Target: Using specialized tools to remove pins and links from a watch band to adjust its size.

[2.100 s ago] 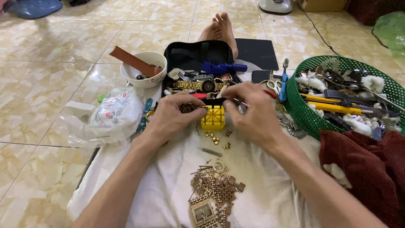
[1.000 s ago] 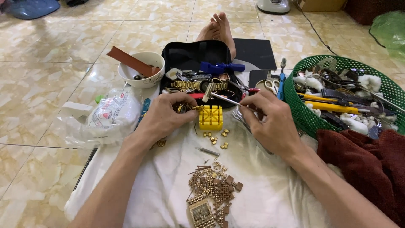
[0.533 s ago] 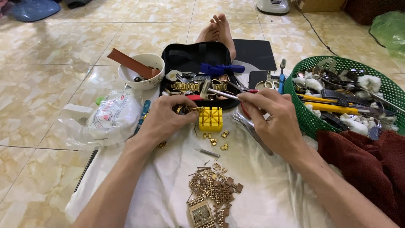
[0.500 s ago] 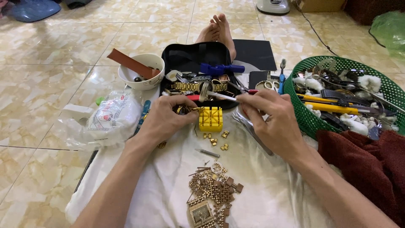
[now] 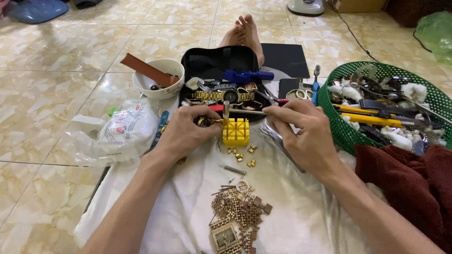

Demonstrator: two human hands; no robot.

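Observation:
A yellow slotted holder block [image 5: 236, 132] stands on a white cloth [image 5: 282, 207]. My left hand [image 5: 188, 131] pinches a gold watch bracelet [image 5: 210, 122] against the block's left side. My right hand [image 5: 303, 134] grips a thin metal tool [image 5: 245, 111] that points left above the block, with a small upright pin [image 5: 226, 109] at its tip. Loose gold links [image 5: 242, 155] lie just in front of the block. Nearer me sits a pile of gold links with a square gold watch [image 5: 227, 235].
An open black case [image 5: 219, 63] holds watches and a blue tool behind the block. A white bowl [image 5: 157, 77] and a plastic bag [image 5: 125, 134] lie left. A green basket [image 5: 343, 127] of tools and a dark red cloth [image 5: 405, 183] are right. Bare feet [image 5: 245, 30] rest beyond.
My right hand has shifted right of the block and now holds the thin tool pointing left over it. My left hand stays on the bracelet at the block.

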